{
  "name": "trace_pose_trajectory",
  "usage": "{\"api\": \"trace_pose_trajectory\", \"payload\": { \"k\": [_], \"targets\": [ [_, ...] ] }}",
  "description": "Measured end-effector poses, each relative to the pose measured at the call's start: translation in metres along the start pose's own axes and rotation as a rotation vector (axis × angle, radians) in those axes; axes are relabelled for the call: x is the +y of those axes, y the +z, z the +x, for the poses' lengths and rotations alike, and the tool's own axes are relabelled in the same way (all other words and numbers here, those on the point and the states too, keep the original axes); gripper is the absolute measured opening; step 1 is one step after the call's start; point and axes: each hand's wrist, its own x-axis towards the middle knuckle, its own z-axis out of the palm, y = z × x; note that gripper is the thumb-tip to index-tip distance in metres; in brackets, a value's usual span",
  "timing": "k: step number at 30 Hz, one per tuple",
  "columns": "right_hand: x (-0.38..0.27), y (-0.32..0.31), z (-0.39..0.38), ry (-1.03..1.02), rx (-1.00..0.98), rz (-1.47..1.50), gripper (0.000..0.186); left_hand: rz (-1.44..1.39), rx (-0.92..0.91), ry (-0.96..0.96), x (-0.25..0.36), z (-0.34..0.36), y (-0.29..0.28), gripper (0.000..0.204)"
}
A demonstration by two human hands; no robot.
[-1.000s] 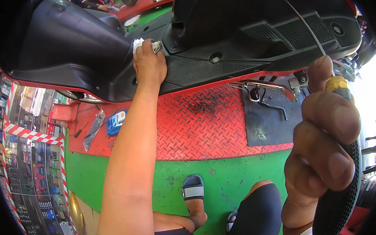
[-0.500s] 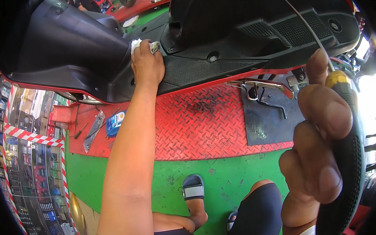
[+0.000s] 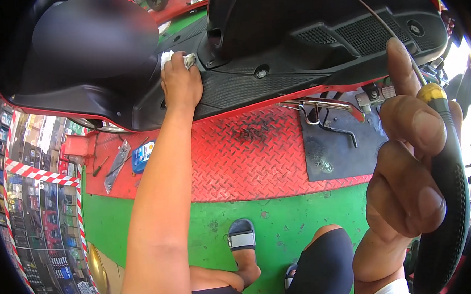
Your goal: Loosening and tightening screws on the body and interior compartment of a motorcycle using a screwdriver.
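Observation:
My left hand (image 3: 181, 83) is closed on a crumpled white rag (image 3: 168, 59), pressed on the black ribbed floorboard (image 3: 248, 88) of a red-trimmed scooter. Close to the camera on the right, my right hand (image 3: 407, 164) grips a screwdriver (image 3: 446, 200) with a black and yellow handle, its long thin shank pointing up across the scooter's black upper panel (image 3: 271, 17). Whether the tip touches that panel I cannot tell. The rounded seat-side body (image 3: 91, 42) lies left of the rag.
A red diamond-plate platform (image 3: 252, 167) under the scooter carries a blue bottle (image 3: 141, 157), a plastic bag (image 3: 116, 166), small tools and a dark mat (image 3: 332, 163). A glass display case (image 3: 47, 210) with striped tape edges stands left; my legs and sandals are on the green floor (image 3: 212, 217).
My right hand and the screwdriver have shifted slightly right, with the fingers moving on the handle. My left hand, still on the rag, sits slightly further left in the picture.

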Motion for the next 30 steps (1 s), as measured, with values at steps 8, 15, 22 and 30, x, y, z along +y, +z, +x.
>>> {"api": "trace_pose_trajectory", "payload": {
  "k": [8,15,22,30],
  "targets": [
    [0.0,-0.006,0.002,0.026,-0.012,0.051,0.063,-0.002,0.026,-0.006,0.002,-0.003,0.001,0.037],
    [0.0,-0.005,0.006,0.053,-0.026,0.094,0.061,0.025,-0.008,-0.022,0.005,-0.002,-0.001,0.052],
    [-0.001,-0.002,0.012,0.127,0.005,0.161,0.063,0.259,0.438,0.069,0.027,-0.007,-0.015,0.081],
    [-0.012,-0.023,0.016,0.112,-0.097,-0.052,0.065,-0.736,0.068,0.741,0.145,-0.097,-0.16,0.068]
  ]
}}
